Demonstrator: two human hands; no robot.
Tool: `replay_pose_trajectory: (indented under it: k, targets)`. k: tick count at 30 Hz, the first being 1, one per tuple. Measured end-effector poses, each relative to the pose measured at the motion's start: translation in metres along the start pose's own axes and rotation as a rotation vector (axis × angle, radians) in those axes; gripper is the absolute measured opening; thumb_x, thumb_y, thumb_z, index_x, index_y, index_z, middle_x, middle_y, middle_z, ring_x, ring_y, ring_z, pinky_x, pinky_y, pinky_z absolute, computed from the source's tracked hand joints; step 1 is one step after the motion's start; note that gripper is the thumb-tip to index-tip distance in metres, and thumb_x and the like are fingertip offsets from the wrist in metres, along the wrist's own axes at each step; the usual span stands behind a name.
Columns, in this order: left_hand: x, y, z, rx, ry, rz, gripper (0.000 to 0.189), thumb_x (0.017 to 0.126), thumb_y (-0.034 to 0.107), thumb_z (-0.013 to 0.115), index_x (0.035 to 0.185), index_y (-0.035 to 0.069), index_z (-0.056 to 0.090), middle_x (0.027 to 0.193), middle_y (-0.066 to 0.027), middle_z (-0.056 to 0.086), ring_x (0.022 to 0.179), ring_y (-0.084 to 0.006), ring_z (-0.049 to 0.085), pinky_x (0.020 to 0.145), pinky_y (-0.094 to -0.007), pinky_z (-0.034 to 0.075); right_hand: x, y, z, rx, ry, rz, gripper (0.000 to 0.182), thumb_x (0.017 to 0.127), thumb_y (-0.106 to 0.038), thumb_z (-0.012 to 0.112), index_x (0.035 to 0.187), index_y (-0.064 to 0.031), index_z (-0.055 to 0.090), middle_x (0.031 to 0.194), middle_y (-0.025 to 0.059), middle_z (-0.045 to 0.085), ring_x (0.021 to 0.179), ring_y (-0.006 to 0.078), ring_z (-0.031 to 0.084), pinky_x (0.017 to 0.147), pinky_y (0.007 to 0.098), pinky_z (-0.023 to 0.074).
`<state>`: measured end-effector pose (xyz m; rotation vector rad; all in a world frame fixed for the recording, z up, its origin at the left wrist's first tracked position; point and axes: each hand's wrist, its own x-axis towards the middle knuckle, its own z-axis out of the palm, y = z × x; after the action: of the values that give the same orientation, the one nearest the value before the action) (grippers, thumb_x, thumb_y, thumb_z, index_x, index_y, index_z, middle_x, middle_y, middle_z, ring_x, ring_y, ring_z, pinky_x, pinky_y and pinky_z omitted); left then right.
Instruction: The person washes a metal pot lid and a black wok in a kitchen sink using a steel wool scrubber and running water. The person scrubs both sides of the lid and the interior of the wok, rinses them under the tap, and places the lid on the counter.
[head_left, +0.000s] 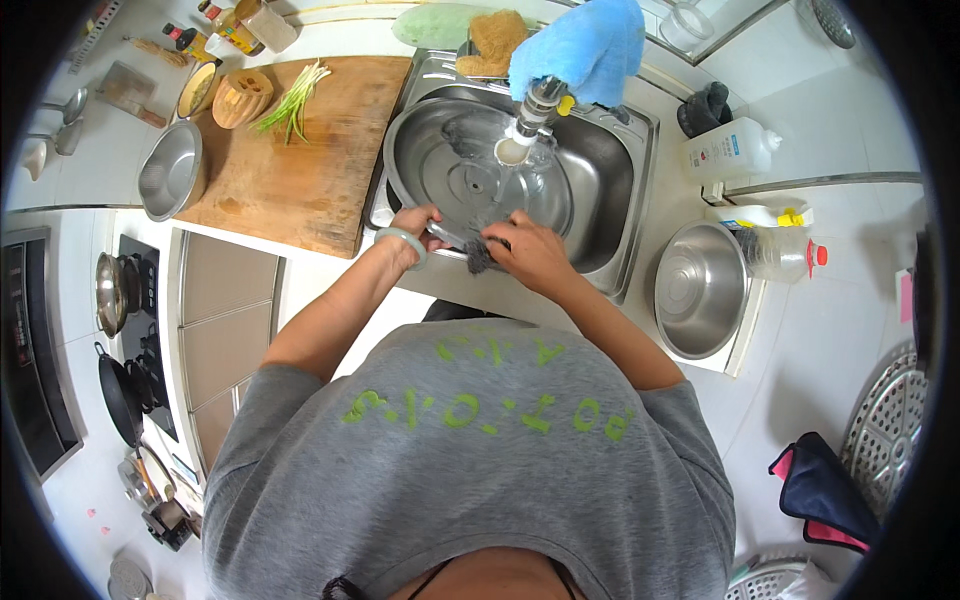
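A large round shiny metal lid or pan lies tilted in the stainless-steel sink, its near rim over the front edge. Water wets its inside. My left hand, with a pale green bangle at the wrist, grips the near left of its rim. Bunched in my right hand is a dark grey scrubber, pressed against the near rim just right of my left hand. Above the lid or pan hangs the faucet, with a light blue cloth draped over it.
Left of the sink, a wooden cutting board bears a cut squash, scallions and a metal bowl at its edge. A steel basin and bottles stand on the right. A brown cloth lies behind.
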<state>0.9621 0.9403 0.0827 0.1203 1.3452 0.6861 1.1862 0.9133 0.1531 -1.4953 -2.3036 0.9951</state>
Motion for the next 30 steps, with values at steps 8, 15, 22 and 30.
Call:
replay_pose_trajectory:
  k: [8, 15, 22, 30]
  targets:
    - [-0.046, 0.019, -0.005, 0.115, 0.0, 0.074, 0.018, 0.074, 0.007, 0.052, 0.087, -0.006, 0.05, 0.07, -0.0151, 0.055, 0.044, -0.0235, 0.054, 0.036, -0.029, 0.049, 0.022, 0.173, -0.021, -0.589, 0.067, 0.05, 0.028, 0.081, -0.012, 0.051, 0.105, -0.0209, 0.061, 0.099, 0.0105, 0.052, 0.088, 0.0322, 0.055, 0.078, 0.0404, 0.0477]
    - [-0.067, 0.017, -0.006, 0.105, 0.005, 0.079, 0.014, 0.076, 0.006, 0.051, 0.085, -0.006, 0.05, 0.068, -0.0144, 0.056, 0.049, -0.0234, 0.055, 0.04, -0.0293, 0.045, 0.067, 0.145, -0.046, -0.212, 0.398, 0.067, 0.034, 0.078, -0.017, 0.061, 0.112, -0.0201, 0.057, 0.099, 0.011, 0.052, 0.089, 0.0299, 0.056, 0.077, 0.0401, 0.0474]
    - [-0.053, -0.028, 0.0, -0.114, -0.082, 0.016, 0.017, 0.073, 0.006, 0.053, 0.086, -0.004, 0.052, 0.068, -0.0103, 0.055, 0.049, -0.0195, 0.05, 0.04, -0.0279, 0.039, 0.077, 0.078, 0.048, 0.158, -0.112, -0.196, 0.037, 0.072, -0.023, 0.069, 0.107, -0.0183, 0.057, 0.11, 0.0116, 0.055, 0.1, 0.0303, 0.055, 0.084, 0.0391, 0.0438]
    - [-0.062, -0.062, -0.005, -0.18, -0.083, 0.028, 0.007, 0.072, 0.004, 0.051, 0.076, -0.002, 0.05, 0.066, -0.0116, 0.052, 0.046, -0.0186, 0.043, 0.044, -0.0313, 0.039, 0.101, 0.088, 0.075, -0.178, -0.035, -0.154, 0.022, 0.073, -0.02, 0.066, 0.095, -0.0175, 0.059, 0.095, 0.0101, 0.059, 0.086, 0.0317, 0.059, 0.072, 0.0426, 0.0482]
